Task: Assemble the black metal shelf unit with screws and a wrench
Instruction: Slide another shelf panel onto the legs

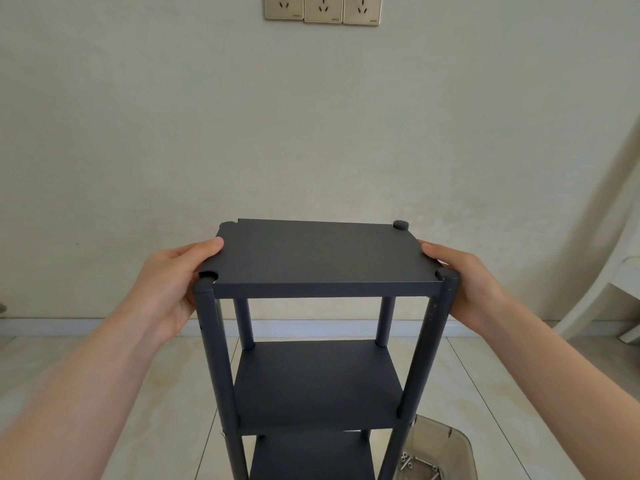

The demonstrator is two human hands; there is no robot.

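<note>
Two bare forearms reach in from the lower corners. The left hand (173,289) grips the left edge of the top panel (318,258), thumb on top and fingers hidden underneath; the right hand (467,285) clasps the right edge the same way. The black metal shelf unit (318,386) stands upright on the tiled floor (166,393), centre frame, before a pale wall. It is matte and dark, with four round posts and three flat tiers in view; the top panel's notched corners sit against the post tops. Just beside its right post, a translucent tub (446,441) holds silver screws (415,464).
</note>
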